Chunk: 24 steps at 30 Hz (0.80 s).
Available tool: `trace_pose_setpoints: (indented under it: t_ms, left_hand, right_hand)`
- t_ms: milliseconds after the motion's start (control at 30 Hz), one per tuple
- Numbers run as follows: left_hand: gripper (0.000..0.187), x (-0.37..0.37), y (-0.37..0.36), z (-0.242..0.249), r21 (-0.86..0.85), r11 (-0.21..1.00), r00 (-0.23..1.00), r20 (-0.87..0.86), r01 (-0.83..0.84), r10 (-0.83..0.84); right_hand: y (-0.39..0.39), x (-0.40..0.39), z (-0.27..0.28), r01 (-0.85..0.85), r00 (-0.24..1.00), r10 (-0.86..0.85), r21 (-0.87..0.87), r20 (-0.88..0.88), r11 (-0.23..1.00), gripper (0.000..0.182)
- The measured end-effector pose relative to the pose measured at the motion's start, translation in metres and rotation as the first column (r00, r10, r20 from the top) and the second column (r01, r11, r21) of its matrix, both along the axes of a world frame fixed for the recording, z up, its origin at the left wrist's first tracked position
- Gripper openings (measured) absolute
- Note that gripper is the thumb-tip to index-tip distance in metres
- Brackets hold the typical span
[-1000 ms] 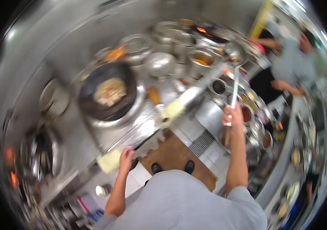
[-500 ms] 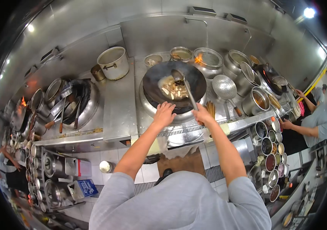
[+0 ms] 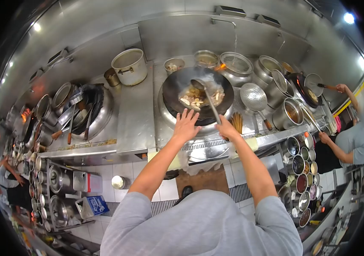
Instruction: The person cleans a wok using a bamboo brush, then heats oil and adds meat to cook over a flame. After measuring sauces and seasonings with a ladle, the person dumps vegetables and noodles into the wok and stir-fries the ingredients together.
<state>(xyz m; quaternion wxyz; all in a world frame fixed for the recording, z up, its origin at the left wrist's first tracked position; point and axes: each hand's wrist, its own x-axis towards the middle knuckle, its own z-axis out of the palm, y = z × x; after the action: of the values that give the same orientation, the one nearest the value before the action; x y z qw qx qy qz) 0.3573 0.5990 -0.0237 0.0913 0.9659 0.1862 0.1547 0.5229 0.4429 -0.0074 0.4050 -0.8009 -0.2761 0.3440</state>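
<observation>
A dark wok (image 3: 177, 85) sits on the central burner with sliced food (image 3: 197, 99) in it and smoke above. My right hand (image 3: 226, 126) is closed round the handle of a metal ladle (image 3: 210, 102), whose bowl rests in the wok over the food. At the wok's near edge, my left hand (image 3: 186, 125) has its fingers spread and holds nothing. Whether it touches the rim I cannot tell. A bamboo brush (image 3: 236, 122) stands just right of my right hand.
A perforated strainer (image 3: 253, 97) lies right of the wok, near several steel pots (image 3: 288, 113). A large pot (image 3: 131, 68) stands back left. Another person (image 3: 354, 143) works at a wok on the right. Flame shows behind the central wok.
My left hand's fingers have spread wider. The ladle and the food have shifted in the wok. The person at right has raised a strainer above their wok.
</observation>
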Motion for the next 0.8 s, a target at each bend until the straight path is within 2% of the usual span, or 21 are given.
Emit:
trace_pose_setpoints:
  t_ms: [33, 67, 167, 233, 267, 333, 367, 433, 467, 500, 567, 600, 633, 700, 767, 800]
  left_hand:
    - [0.067, -0.003, -0.003, -0.007, 0.021, 1.000, 0.998, 0.054, -0.020, 0.019]
    - [0.071, -0.004, -0.005, -0.015, -0.048, 0.999, 1.000, 0.003, -0.025, 0.025]
    - [0.073, -0.003, -0.005, -0.022, -0.093, 0.996, 1.000, -0.027, -0.010, 0.008]
    - [0.073, 0.004, -0.003, -0.020, -0.122, 0.992, 0.998, -0.063, -0.014, 0.006]
    - [0.074, 0.007, -0.003, -0.018, -0.140, 0.990, 0.995, -0.104, -0.016, 0.002]
    - [0.074, 0.004, -0.009, -0.013, -0.111, 0.994, 0.999, -0.051, -0.014, 0.008]
    - [0.074, 0.001, -0.012, -0.012, -0.082, 0.997, 1.000, -0.006, -0.014, 0.014]
    - [0.073, -0.002, -0.013, -0.014, -0.069, 0.998, 1.000, -0.009, -0.008, 0.007]
    - [0.072, -0.001, -0.014, -0.015, -0.056, 0.998, 1.000, -0.006, -0.007, 0.007]
    - [0.072, 0.000, -0.014, -0.015, -0.058, 0.998, 1.000, -0.007, 0.010, -0.010]
    - [0.071, 0.002, -0.012, -0.014, -0.083, 0.997, 1.000, -0.016, -0.001, 0.000]
    - [0.071, 0.003, -0.011, -0.010, -0.084, 0.996, 1.000, -0.010, 0.005, -0.006]
    - [0.071, 0.004, -0.011, -0.011, -0.087, 0.996, 1.000, -0.009, 0.022, -0.023]
    - [0.067, 0.005, -0.013, -0.011, -0.092, 0.996, 0.999, 0.045, 0.016, -0.012]
    - [0.066, 0.006, -0.016, -0.015, -0.067, 0.997, 0.994, 0.111, 0.030, -0.022]
    - [0.065, 0.008, -0.017, -0.016, -0.022, 0.999, 0.992, 0.128, 0.024, -0.021]
  right_hand:
    - [-0.006, -0.005, 0.005, -0.020, 0.979, 0.033, 0.063, -0.201, 0.998, 0.056]
    - [-0.014, -0.007, 0.000, -0.010, 0.966, 0.035, 0.097, -0.256, 0.995, 0.057]
    - [-0.044, -0.003, 0.012, 0.013, 0.939, 0.025, 0.108, -0.342, 0.994, 0.058]
    - [-0.046, 0.000, 0.002, 0.058, 0.960, -0.031, 0.087, -0.279, 0.995, 0.059]
    - [-0.043, 0.001, -0.004, 0.105, 0.981, -0.089, 0.091, -0.172, 0.990, 0.059]
    - [-0.029, -0.002, -0.015, 0.213, 0.971, -0.221, 0.086, 0.095, 0.973, 0.060]
    - [-0.021, -0.006, -0.019, 0.215, 0.970, -0.223, 0.085, 0.095, 0.973, 0.060]
    - [-0.010, -0.010, -0.021, 0.235, 0.969, -0.224, 0.108, -0.102, 0.966, 0.060]
    - [-0.009, -0.004, -0.017, 0.149, 0.977, -0.136, 0.071, -0.165, 0.986, 0.064]
    - [-0.015, -0.008, -0.007, 0.166, 0.974, -0.153, 0.069, -0.166, 0.984, 0.064]
    - [-0.028, -0.024, 0.022, 0.026, 1.000, -0.025, -0.018, 0.007, 1.000, 0.070]
    - [-0.037, -0.022, 0.016, -0.007, 0.966, 0.023, -0.066, 0.257, 0.998, 0.073]
    - [-0.049, -0.016, 0.013, 0.011, 0.966, 0.008, -0.069, 0.258, 0.998, 0.073]
    - [-0.078, -0.008, 0.011, 0.062, 0.835, 0.098, -0.269, 0.542, 0.961, 0.072]
    - [-0.099, 0.008, -0.006, 0.126, 0.828, 0.049, -0.270, 0.558, 0.955, 0.070]
    - [-0.105, 0.012, -0.016, 0.104, 0.807, -0.008, -0.129, 0.590, 0.986, 0.072]
